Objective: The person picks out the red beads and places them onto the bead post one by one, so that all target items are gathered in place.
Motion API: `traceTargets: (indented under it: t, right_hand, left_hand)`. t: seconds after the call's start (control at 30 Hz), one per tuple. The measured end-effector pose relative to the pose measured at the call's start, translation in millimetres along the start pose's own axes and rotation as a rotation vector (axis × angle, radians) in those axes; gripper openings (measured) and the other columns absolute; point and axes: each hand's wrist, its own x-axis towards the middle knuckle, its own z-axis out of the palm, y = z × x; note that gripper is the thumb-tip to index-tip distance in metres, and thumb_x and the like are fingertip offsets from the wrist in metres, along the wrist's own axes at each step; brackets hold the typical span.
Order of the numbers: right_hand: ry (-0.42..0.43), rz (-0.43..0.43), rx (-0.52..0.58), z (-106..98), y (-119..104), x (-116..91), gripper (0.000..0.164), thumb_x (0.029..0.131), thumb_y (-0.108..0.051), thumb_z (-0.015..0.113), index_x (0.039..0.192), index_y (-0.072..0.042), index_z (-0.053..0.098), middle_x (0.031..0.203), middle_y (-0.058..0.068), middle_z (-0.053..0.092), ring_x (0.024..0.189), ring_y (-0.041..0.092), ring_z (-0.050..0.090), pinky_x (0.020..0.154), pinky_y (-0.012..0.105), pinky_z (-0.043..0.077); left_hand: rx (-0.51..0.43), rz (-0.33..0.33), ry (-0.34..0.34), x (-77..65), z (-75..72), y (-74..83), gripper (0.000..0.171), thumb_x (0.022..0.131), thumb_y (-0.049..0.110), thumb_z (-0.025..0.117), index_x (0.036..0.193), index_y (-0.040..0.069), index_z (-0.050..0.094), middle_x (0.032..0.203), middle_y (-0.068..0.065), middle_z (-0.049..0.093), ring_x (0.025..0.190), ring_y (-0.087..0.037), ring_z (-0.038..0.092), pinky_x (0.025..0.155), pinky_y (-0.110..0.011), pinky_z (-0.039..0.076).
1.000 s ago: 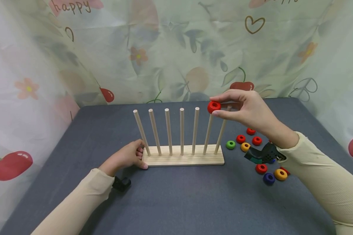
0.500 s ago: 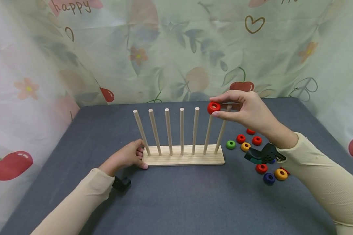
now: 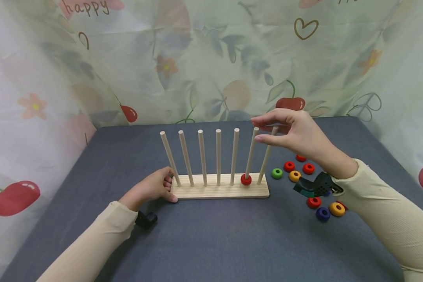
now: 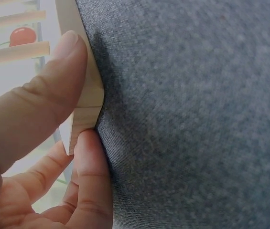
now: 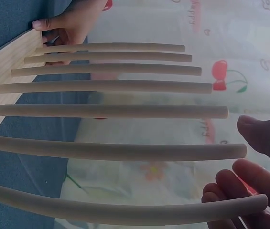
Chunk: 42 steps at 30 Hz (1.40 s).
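Note:
A wooden rack (image 3: 211,191) with a row of several upright pegs stands on the table. My left hand (image 3: 156,185) grips its left end; in the left wrist view the thumb (image 4: 71,52) lies on the base and fingers bear on the end edge. One red ring (image 3: 246,182) sits low on the second peg from the right, at the base. My right hand (image 3: 297,131) is held at the tops of the two right pegs, thumb and fingers parted around that peg's tip. Nothing is pinched between them.
Loose rings lie right of the rack: a green ring (image 3: 277,173), a dark blue ring (image 3: 323,214), an orange ring (image 3: 337,208) and several red ones, some partly hidden by the right forearm. A patterned cloth (image 3: 204,58) hangs behind the table.
The red ring has left my right hand's fingers and dropped down the second peg from the right to the base. The left hand has stayed in place.

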Motion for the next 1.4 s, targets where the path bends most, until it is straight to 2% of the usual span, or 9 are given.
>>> traceTargets:
  t: [0.23,0.47,0.63,0.9,1.07,1.23,1.4]
  right_hand:
    - [0.007,-0.008,0.002,-1,0,0,0.035,0.082,-0.013,0.077,0.116,-0.01,0.069,0.112,0.005,0.067,0.097,0.004,0.065,0.082,0.017,0.051]
    - [0.008,-0.002,0.012,0,0,1,0.034,0.082,-0.013,0.077,0.116,-0.01,0.069,0.114,0.01,0.066,0.098,0.008,0.066,0.082,0.017,0.051]
    - [0.011,0.001,0.015,0,-2,0,0.034,0.083,-0.014,0.076,0.116,-0.009,0.069,0.113,0.008,0.066,0.099,0.01,0.066,0.082,0.017,0.051]
    - [0.031,0.018,0.021,-7,-7,-4,0.034,0.085,-0.014,0.074,0.118,-0.012,0.068,0.115,0.003,0.067,0.099,0.004,0.066,0.085,0.016,0.05]
    - [0.058,0.029,0.038,-12,-10,-8,0.035,0.086,-0.014,0.074,0.12,-0.01,0.067,0.116,-0.002,0.066,0.101,0.003,0.065,0.084,0.015,0.049]
    - [0.103,0.011,0.067,-17,-13,-16,0.033,0.086,-0.008,0.073,0.118,-0.005,0.067,0.117,0.002,0.062,0.103,0.007,0.064,0.084,0.016,0.05]
    - [0.158,0.013,0.063,-24,-15,-26,0.033,0.084,-0.005,0.073,0.117,-0.007,0.068,0.116,0.002,0.065,0.102,0.007,0.065,0.083,0.015,0.05]
  left_hand:
    - [-0.009,0.015,0.001,0.5,0.2,-1.9,0.064,0.066,-0.002,0.086,0.116,-0.005,0.047,0.095,-0.012,0.047,0.082,-0.02,0.048,0.069,-0.028,0.041]
    - [0.001,0.009,0.003,0.1,-0.4,-1.7,0.065,0.066,-0.001,0.087,0.117,-0.004,0.047,0.096,-0.012,0.047,0.083,-0.019,0.047,0.069,-0.028,0.041]
    - [0.012,0.002,0.006,0.4,-0.6,-2.3,0.064,0.066,0.0,0.087,0.116,-0.003,0.047,0.096,-0.011,0.048,0.083,-0.02,0.047,0.07,-0.029,0.04]
    - [0.019,-0.012,0.002,0.4,-0.3,-1.2,0.064,0.066,0.001,0.087,0.116,-0.003,0.047,0.097,-0.012,0.048,0.084,-0.02,0.047,0.071,-0.029,0.04]
    - [0.013,-0.022,-0.003,0.6,-0.4,-0.5,0.064,0.066,0.001,0.087,0.116,-0.002,0.047,0.096,-0.011,0.047,0.084,-0.02,0.047,0.07,-0.029,0.04]
    - [0.008,-0.022,-0.003,1.0,-0.8,-0.7,0.064,0.066,0.001,0.087,0.116,-0.002,0.047,0.096,-0.011,0.046,0.084,-0.02,0.046,0.07,-0.029,0.04]
    - [0.01,-0.025,0.0,1.0,-0.7,-0.8,0.065,0.065,0.001,0.088,0.115,-0.002,0.047,0.095,-0.01,0.046,0.084,-0.02,0.046,0.07,-0.03,0.039]
